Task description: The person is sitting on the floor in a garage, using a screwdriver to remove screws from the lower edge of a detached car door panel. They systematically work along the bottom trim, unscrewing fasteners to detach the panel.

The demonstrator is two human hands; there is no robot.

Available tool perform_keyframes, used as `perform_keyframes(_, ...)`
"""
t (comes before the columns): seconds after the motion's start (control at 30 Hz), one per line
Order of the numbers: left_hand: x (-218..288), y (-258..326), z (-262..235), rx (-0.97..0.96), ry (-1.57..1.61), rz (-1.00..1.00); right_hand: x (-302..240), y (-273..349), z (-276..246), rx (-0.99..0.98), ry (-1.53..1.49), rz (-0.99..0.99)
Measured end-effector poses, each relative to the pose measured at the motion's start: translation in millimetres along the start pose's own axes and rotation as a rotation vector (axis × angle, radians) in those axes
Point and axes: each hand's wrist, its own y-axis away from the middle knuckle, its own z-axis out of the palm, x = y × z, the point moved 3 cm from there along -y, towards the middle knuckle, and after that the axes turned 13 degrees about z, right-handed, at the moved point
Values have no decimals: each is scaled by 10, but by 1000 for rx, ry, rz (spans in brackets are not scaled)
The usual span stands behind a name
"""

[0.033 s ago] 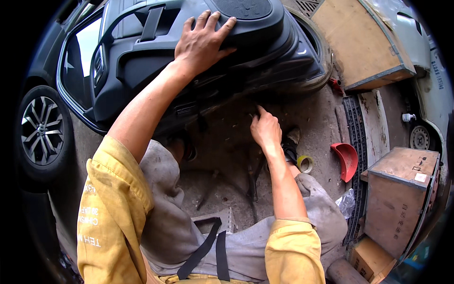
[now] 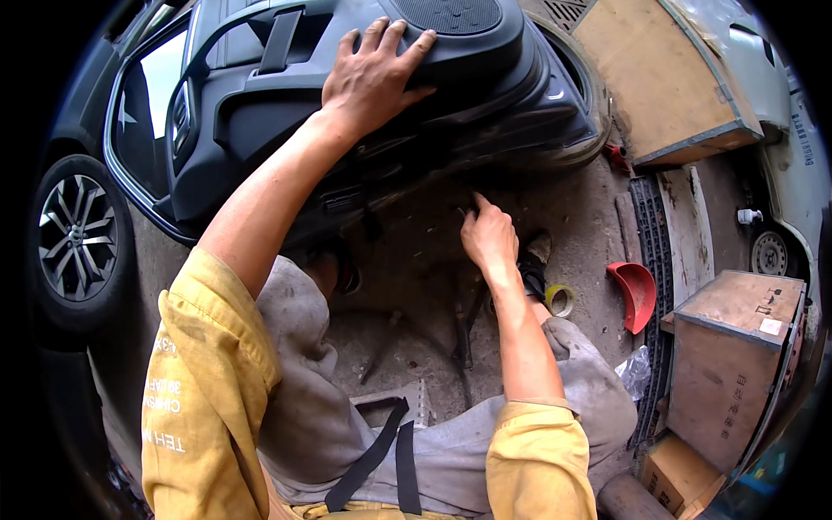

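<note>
Bare L hand [image 2: 371,82] rests splayed on dark moulded-plastic car door [image 2: 459,68], prob. steadying it; R hand [image 2: 490,234] sits half-curled nr lower edge, grip unclear.

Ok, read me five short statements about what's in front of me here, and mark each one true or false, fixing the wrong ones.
1. The left hand rests on the dark car door, its fingers spread. True.
2. The right hand is on the spoked wheel at the far left. False: the right hand is near the car door's lower edge, forefinger extended.
3. The red curved piece lies to the right of the yellow ring. True.
4. Both sleeves are blue. False: they are yellow.
5. A wooden crate stands at the right side of the view. True.
</note>
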Motion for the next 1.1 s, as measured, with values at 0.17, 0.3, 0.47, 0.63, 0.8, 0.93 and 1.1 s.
perform_keyframes(0.17,-15,-1,-46,14,48,27,-151,-52,39,-22,-88,104)
perform_keyframes(0.3,-13,-51,-257,-79,204,17,-272,90,226,55,10,119)
perform_keyframes(0.47,-10,-23,-218,-69,187,19,185,50,605,280,72,72)
perform_keyframes(0.63,-43,-30,-206,-12,166,30,150,-71,232,320,-69,85)
perform_keyframes(0.8,-3,-28,-218,-40,179,23,201,-106,161,238,175,-1)
perform_keyframes(0.93,-47,-9,-164,-50,195,36,251,-237,201,180,234,-29)
perform_keyframes(1.1,-89,-137,-230,-137,310,13,302,-492,122,48,355,29)
